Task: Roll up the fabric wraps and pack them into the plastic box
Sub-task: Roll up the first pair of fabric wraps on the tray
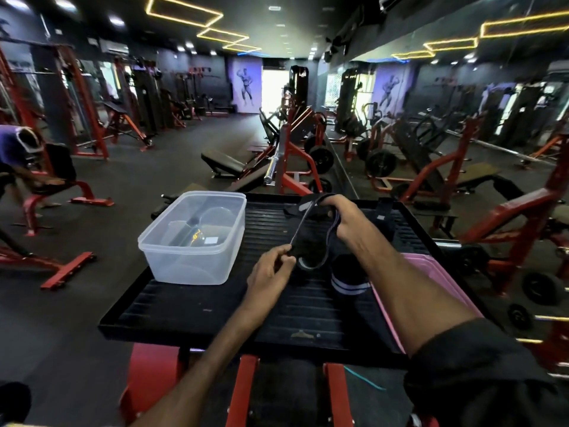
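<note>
Rolling step: a black fabric wrap (309,255) is being wound just above the bench (215,309), centre of the frame; the coil looks only begun.
Left hand: the left hand (271,269), lower centre, pinches the coiled end of the wrap between thumb and fingertips.
Right hand: the right hand (345,217), upper centre, is clenched round the free tail and holds it up and away, so the strip runs taut.
Plastic box: the plastic box (160,257) is clear and lidless, on the bench left of centre, apart from both hands; no wrap shows inside.
Finished roll: a striped rolled wrap (349,280) stands on the bench just under the right forearm, not yet packed.
Pink piece: a pink plastic piece (425,272), perhaps the lid, lies at the right edge, partly hidden.
Doing it well: hold the tail taut, feed it evenly, line up the edges each turn so the coil does not cone, and hold the pinch until the end is secured.
Risk: slack would likely let the coil spring open.
</note>
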